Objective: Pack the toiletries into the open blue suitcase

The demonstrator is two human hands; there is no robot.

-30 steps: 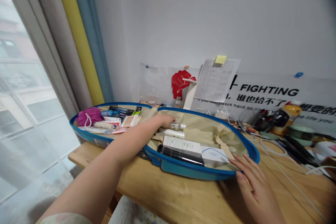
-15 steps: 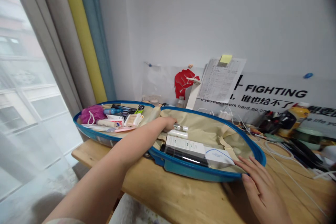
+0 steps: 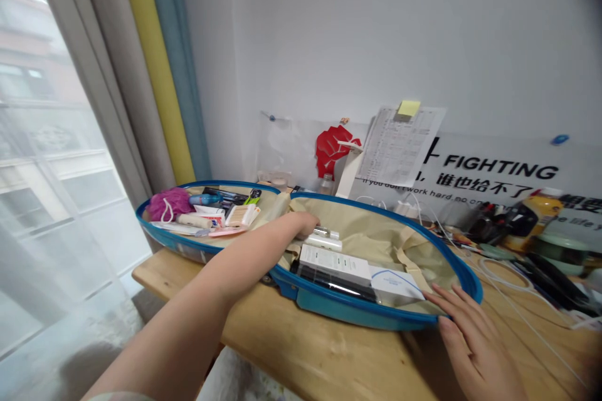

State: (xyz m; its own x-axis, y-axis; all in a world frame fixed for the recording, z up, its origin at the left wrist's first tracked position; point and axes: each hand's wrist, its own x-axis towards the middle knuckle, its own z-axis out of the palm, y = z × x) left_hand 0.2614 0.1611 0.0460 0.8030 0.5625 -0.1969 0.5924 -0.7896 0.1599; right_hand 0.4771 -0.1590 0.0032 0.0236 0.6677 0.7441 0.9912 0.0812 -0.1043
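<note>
An open blue suitcase (image 3: pixel 357 319) with a beige lining lies on the wooden desk. My left hand (image 3: pixel 303 224) reaches into its right half, with bent fingers at the left end of a small clear bottle (image 3: pixel 325 232); the fingertips are partly hidden. Just in front of that bottle lies a white tube (image 3: pixel 324 242). Along the near wall are a white printed box (image 3: pixel 333 263), a second white box with a blue line (image 3: pixel 396 282) and a long black case (image 3: pixel 336 285). My right hand (image 3: pixel 475 338) rests with spread fingers at the case's near right rim.
The suitcase's left half holds a purple bath puff (image 3: pixel 169 203), a blue bottle (image 3: pixel 205 198) and a pack of cotton swabs (image 3: pixel 239 215). White cables (image 3: pixel 505 272), a yellow bottle (image 3: pixel 533 219) and a green container (image 3: pixel 559 250) stand on the desk's right. Curtains (image 3: pixel 160 62) hang left.
The whole view has shifted slightly, so everything sits a little further right and lower. My left hand stays by the small bottle, and my right hand stays at the rim.
</note>
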